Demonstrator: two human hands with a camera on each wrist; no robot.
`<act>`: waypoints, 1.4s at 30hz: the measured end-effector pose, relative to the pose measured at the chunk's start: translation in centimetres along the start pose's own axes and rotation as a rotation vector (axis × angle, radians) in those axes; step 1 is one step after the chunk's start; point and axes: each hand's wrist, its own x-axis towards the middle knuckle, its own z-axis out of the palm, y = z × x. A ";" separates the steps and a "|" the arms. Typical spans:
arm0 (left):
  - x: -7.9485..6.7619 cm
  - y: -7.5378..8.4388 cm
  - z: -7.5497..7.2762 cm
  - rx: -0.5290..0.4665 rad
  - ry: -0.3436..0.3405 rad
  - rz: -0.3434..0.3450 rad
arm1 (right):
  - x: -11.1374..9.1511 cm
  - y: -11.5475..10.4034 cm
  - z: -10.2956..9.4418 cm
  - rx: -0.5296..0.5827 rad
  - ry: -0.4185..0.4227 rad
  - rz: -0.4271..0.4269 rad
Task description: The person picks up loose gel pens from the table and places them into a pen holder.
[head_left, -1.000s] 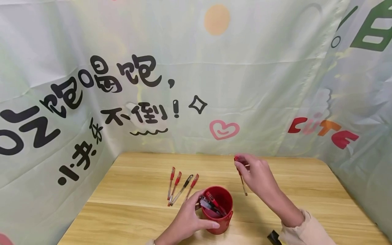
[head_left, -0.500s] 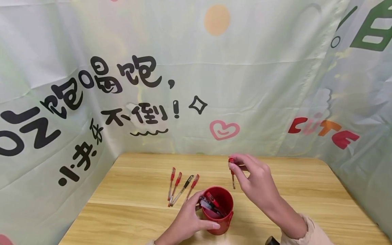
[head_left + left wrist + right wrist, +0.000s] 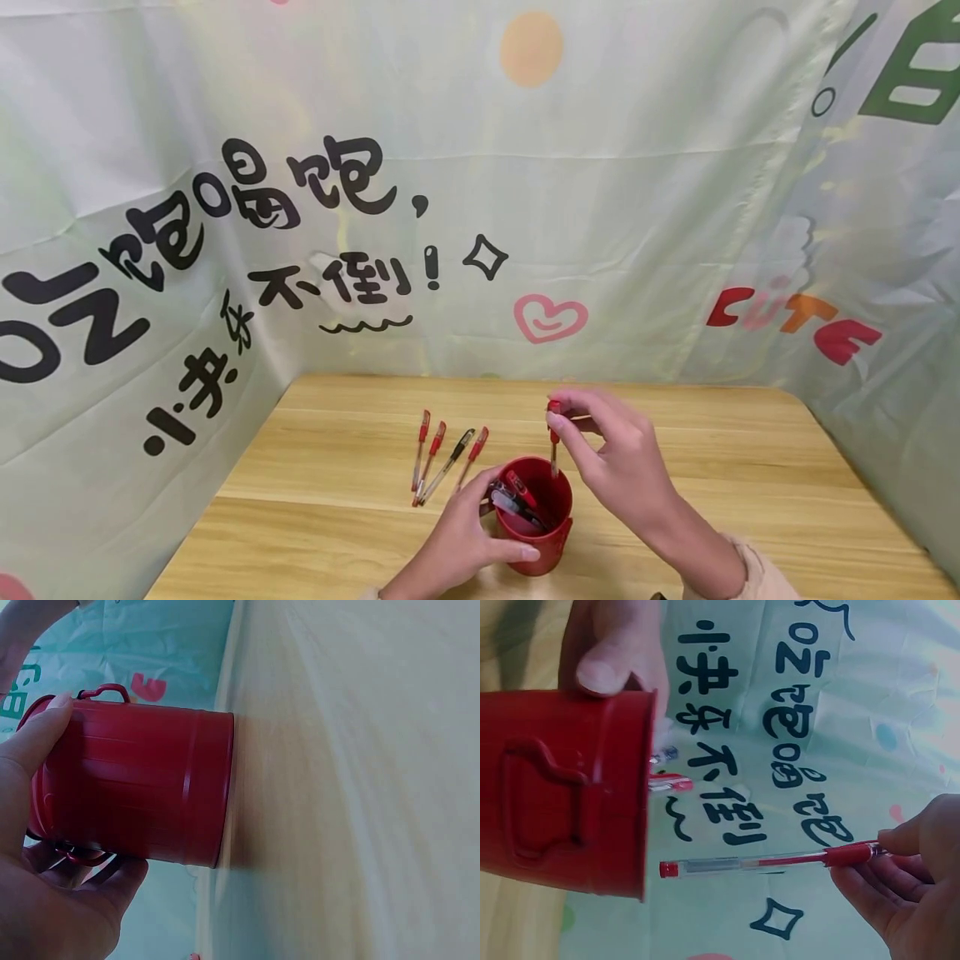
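A red bucket-shaped pen holder [image 3: 534, 554] with small side handles stands on the table. My left hand [image 3: 467, 533] grips it around the rim from the left, thumb along the near side. Inside lean a red-capped pen [image 3: 520, 486] and dark-capped pens [image 3: 513, 504]. My right hand [image 3: 618, 446] pinches a red pen [image 3: 780, 860] by its capped end. This pen points down, its lower end at the holder's opening in the head view. In the right wrist view that red end is just outside the rim.
Left of the holder, several pens lie side by side on the wooden table [image 3: 337, 450]: red-capped ones [image 3: 435, 437] and a black-capped one [image 3: 457, 450]. A printed cloth [image 3: 637, 208] hangs behind the table and along both sides.
My right hand has moved left with the red pen, bringing it from right of the holder to over its opening, and the pen now hangs nearly upright. My left hand stays on the holder.
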 end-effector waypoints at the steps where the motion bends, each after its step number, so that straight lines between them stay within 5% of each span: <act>1: 0.0 0.0 0.0 -0.001 -0.001 0.000 | -0.2 0.0 0.1 0.000 -0.013 0.013; 9: 0.0 0.0 0.0 0.013 0.000 -0.006 | -1.7 0.5 1.5 -0.027 -0.197 0.221; 19: 0.0 0.1 0.0 0.026 0.002 0.017 | -3.3 1.2 2.6 0.032 -0.306 0.241; 42: 0.0 0.0 0.0 0.023 -0.003 0.006 | -4.5 1.8 3.2 -0.068 -0.413 0.299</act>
